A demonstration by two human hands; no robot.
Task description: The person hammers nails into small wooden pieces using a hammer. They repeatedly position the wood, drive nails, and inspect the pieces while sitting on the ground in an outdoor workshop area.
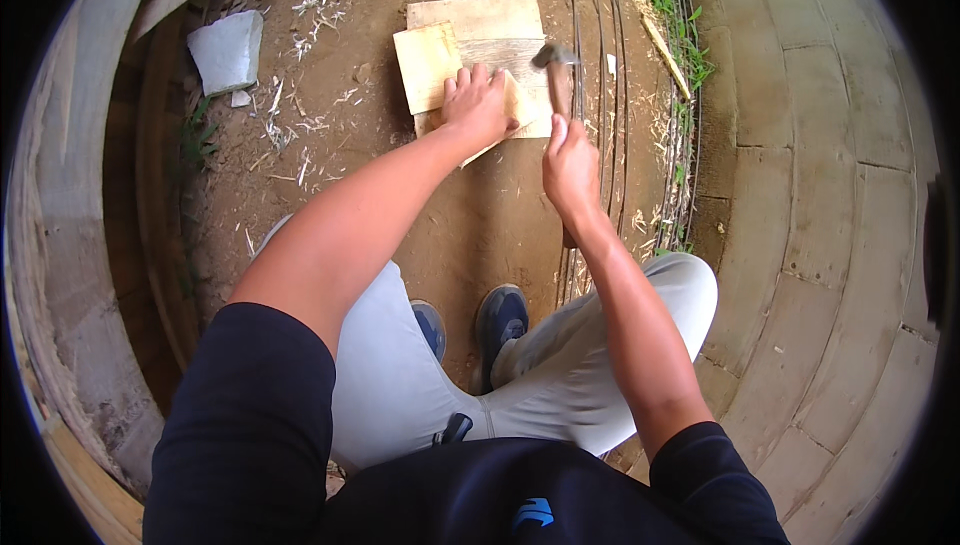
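My right hand [572, 167] is wrapped round the wooden handle of a hammer [562, 90]. Its metal head, slightly blurred, is raised beside the right edge of some flat wooden boards [500, 23] on the ground. Over these boards, my left hand [478, 105] grips a pale, thin wooden piece [517, 100] that sits at an angle, its fingers bent and partly hidden. Just left of that hand, a lighter square board [425, 60] overlaps the others. Whether a nail is under my left fingers cannot be made out.
Dark thin rods or cables [600, 45] run along the dirt right of the boards. Beyond them come grass [690, 25] and a block wall [800, 175]. A whitish stone block [225, 52] lies at the left, near wood shavings [315, 15] and large curved-looking timbers [75, 195].
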